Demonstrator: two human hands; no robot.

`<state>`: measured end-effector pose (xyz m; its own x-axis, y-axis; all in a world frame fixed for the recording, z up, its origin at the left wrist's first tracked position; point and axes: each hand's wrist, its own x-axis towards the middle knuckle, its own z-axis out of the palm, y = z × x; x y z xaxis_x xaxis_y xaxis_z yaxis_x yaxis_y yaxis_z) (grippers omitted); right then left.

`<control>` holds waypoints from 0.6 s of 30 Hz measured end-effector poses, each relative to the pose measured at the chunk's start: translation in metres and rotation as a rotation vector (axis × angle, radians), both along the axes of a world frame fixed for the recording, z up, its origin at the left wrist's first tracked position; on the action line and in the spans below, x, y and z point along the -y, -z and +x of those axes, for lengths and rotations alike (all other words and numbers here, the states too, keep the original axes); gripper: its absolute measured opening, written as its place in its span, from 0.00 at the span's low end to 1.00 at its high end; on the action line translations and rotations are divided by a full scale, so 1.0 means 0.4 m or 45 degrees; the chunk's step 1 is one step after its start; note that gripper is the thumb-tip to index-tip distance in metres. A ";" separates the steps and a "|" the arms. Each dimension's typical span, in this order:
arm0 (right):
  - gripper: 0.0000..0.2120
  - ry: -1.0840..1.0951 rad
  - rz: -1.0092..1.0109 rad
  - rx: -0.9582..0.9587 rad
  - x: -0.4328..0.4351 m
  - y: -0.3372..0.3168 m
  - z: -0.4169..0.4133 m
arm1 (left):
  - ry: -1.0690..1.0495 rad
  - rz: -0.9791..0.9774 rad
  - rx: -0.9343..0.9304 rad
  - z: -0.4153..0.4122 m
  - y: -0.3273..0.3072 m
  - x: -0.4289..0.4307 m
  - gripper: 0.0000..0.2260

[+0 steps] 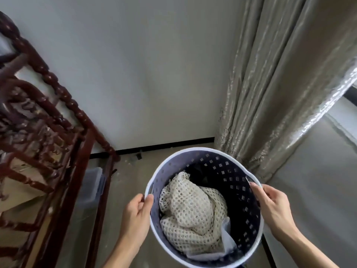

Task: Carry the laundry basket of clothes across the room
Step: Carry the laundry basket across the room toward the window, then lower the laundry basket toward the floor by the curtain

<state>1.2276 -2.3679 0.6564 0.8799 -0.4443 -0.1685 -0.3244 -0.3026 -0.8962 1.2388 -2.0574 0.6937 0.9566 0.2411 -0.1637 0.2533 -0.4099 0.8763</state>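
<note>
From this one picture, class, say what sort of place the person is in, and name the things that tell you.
Probably a room in a home: long curtains hang by a plain wall, carved dark wood furniture stands at the left, and both hands hold a laundry basket of clothes.

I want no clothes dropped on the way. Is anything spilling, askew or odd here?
Nothing is spilling. The cream open-knit garment and dark clothes lie well below the rim of the round purple perforated plastic laundry basket, held at opposite sides by the left hand and right hand. Only small debris lies by the skirting.
</note>
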 end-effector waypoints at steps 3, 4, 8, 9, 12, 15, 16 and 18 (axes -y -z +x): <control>0.22 -0.051 0.031 -0.034 0.037 0.031 0.178 | -0.070 0.016 -0.041 0.141 0.016 0.042 0.19; 0.22 -0.059 0.048 -0.050 0.048 0.037 0.234 | -0.089 0.027 -0.058 0.187 0.018 0.052 0.19; 0.23 -0.136 0.076 -0.098 0.079 0.027 0.445 | -0.171 0.033 -0.077 0.340 0.012 0.082 0.17; 0.23 -0.158 0.067 -0.112 0.082 0.021 0.493 | -0.195 0.034 -0.085 0.372 0.012 0.085 0.17; 0.23 -0.231 0.036 -0.113 0.074 0.017 0.629 | -0.216 0.053 -0.102 0.472 0.019 0.081 0.16; 0.22 -0.235 0.045 -0.164 0.054 0.037 0.752 | -0.203 0.084 -0.145 0.587 0.050 0.058 0.17; 0.21 -0.238 0.042 -0.185 0.044 0.049 0.790 | -0.204 0.060 -0.175 0.629 0.068 0.046 0.17; 0.20 -0.236 0.024 -0.228 0.022 0.072 0.862 | -0.214 0.000 -0.217 0.715 0.108 0.019 0.18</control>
